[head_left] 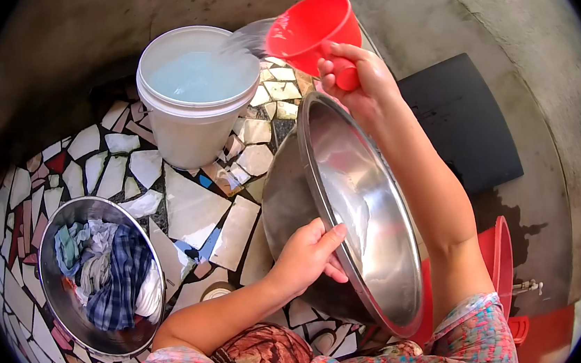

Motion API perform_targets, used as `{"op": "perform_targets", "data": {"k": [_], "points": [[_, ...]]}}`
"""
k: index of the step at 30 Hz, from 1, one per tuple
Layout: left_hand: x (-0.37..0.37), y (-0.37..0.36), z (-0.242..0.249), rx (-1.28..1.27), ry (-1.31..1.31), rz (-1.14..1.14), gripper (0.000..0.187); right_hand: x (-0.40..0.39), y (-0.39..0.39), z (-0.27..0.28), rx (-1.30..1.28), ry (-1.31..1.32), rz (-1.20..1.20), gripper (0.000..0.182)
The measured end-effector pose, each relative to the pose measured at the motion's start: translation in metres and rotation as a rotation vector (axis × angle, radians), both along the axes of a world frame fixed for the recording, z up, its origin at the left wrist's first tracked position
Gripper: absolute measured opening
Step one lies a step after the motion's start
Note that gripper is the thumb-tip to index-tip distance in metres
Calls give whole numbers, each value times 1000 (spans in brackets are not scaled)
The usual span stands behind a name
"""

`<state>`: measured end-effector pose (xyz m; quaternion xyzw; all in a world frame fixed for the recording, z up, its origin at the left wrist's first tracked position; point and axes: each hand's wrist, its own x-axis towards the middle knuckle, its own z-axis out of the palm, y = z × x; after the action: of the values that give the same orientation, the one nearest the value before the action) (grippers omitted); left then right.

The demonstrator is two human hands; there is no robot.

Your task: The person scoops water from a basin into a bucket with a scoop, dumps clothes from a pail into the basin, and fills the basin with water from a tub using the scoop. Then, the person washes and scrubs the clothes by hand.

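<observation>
My right hand (pixel 358 80) is closed round the handle of a red plastic dipper (pixel 314 32). The dipper is tilted to the left, and water streams from it over the rim of a white bucket (pixel 158 110) that holds bluish water. With my left hand (pixel 309 253) I grip the near left rim of a large steel basin (pixel 370 209). This basin stands tipped on its side, its shiny inside facing right, with a little water in it. My right forearm passes over its right edge.
At the left, a steel basin (pixel 45 275) holds clothes, among them a blue checked cloth (pixel 115 282). A dark mat (pixel 463 123) lies at the right. Beside my right arm are a red tub (pixel 499 259) and a tap (pixel 528 287). Broken-tile mosaic (pixel 192 208) covers the floor.
</observation>
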<state>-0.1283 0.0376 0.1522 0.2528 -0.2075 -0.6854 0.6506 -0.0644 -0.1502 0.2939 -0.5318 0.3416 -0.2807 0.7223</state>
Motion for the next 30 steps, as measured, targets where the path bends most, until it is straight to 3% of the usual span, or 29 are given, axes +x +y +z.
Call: {"op": "perform_targets", "data": {"k": [2, 4, 5, 6, 9, 16, 18, 19, 23, 24, 26, 30], "points": [[0, 1, -1, 15, -2, -8, 27, 12, -8, -9, -31, 35, 73, 22], [0, 2, -2, 26, -6, -16, 27, 20, -3, -15, -249, 119, 191, 31], [0, 2, -1, 18, -7, -17, 27, 21, 0, -17, -307, 155, 218, 52], [1, 2, 0, 11, -9, -17, 27, 23, 1, -20, -306, 156, 218, 52], [-2, 1, 3, 23, -27, 3, 33, 21, -3, -30, -588, 338, 277, 76], [-2, 0, 5, 61, -65, 4, 31, -41, -27, -27, -798, 372, 257, 69], [0, 0, 3, 73, -72, 28, 27, -88, -53, -53, -547, 154, 79, 70], [1, -1, 3, 76, -76, 50, 27, -116, -60, -67, -526, 167, 33, 70], [1, -3, 1, 116, -107, 88, 28, -252, -92, -162, -21, 334, -391, 71], [0, -4, 4, 117, -100, 106, 30, -276, -87, -187, 76, 411, -580, 57], [0, -4, 7, 127, -115, 91, 33, -334, -96, -249, 427, 416, -733, 15], [2, -3, 6, 116, -110, 77, 27, -376, -92, -331, 611, 513, -939, 13]]}}
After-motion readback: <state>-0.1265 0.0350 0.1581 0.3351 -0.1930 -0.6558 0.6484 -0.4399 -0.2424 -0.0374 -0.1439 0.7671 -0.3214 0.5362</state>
